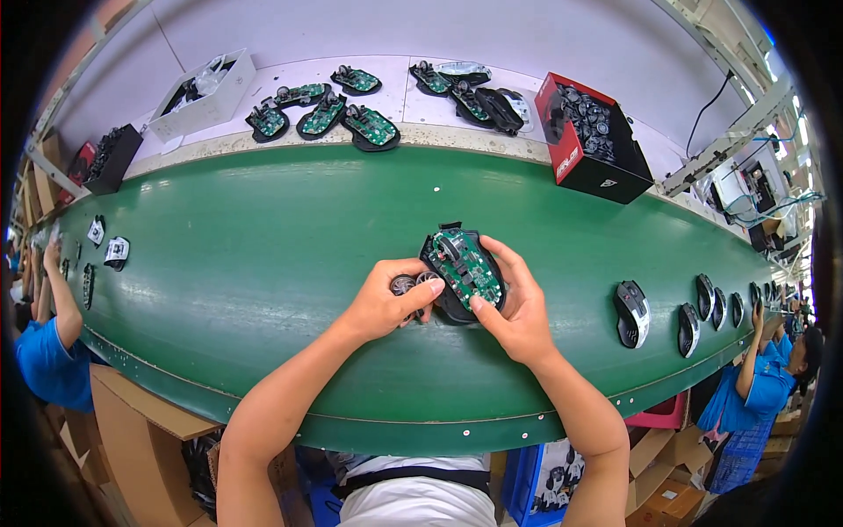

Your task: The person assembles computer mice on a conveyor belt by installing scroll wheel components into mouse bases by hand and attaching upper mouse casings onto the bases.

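My right hand (520, 309) grips an opened computer mouse base (471, 270), its green circuit board facing up and a dark wheel mounted near its far end. The thumb lies on the board's near edge, the fingers along the right side. At the base's left side, my left hand (379, 303) is closed around a few small scroll wheels (403, 285) with spoked silver faces. One of these wheels, between thumb and forefinger, is close against the base; the lower fingers are partly hidden.
Several mouse bases with boards (371, 126) lie on the far ledge. A red-and-black box (606, 167) holds many wheels; a white bin (204, 97) stands far left. Assembled mice (630, 314) sit right on the green belt (263, 228). Co-workers (757, 379) work at both sides.
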### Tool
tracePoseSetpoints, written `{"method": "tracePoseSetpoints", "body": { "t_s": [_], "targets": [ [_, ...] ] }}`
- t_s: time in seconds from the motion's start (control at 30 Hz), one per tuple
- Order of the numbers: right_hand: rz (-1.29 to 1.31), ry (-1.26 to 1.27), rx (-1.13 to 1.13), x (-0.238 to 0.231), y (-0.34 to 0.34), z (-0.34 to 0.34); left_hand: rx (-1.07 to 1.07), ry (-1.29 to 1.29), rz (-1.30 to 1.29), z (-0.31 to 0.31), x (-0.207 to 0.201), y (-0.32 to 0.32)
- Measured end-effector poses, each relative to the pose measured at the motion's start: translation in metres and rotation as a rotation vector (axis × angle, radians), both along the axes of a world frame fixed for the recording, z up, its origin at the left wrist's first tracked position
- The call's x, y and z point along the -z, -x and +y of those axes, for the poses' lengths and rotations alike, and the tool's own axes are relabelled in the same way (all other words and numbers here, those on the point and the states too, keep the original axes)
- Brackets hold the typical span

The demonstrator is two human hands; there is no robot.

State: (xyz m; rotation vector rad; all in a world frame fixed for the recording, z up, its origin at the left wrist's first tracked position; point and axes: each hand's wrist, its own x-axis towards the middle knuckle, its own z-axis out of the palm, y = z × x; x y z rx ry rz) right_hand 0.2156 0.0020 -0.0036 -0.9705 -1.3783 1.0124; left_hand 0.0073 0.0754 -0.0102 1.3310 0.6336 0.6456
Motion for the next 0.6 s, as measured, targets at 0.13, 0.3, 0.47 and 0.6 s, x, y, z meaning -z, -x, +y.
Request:
{"method": "tracePoseSetpoints", "body": {
  "t_s": [0.13, 0.3, 0.47, 0.6],
  "targets": [
    [0.047, 0.076, -0.048, -0.009, 0.005, -0.005, -0.018, 0.010, 0.034, -0.003, 0.000, -0.001],
    [0.155, 0.192, -0.040, -0.013, 0.010, -0.006, -0.074, -0.193, 0.081, -0.008, 0.002, -0.006],
    [0.093, 0.207, -0.037, -0.006, 0.005, -0.004, -0.081, -0.391, 0.117, -0.008, 0.000, -0.010],
    [0.112, 0.272, -0.014, -0.006, 0.005, -0.007, -0.085, -0.403, 0.068, -0.008, 0.002, -0.009]
  ]
}}
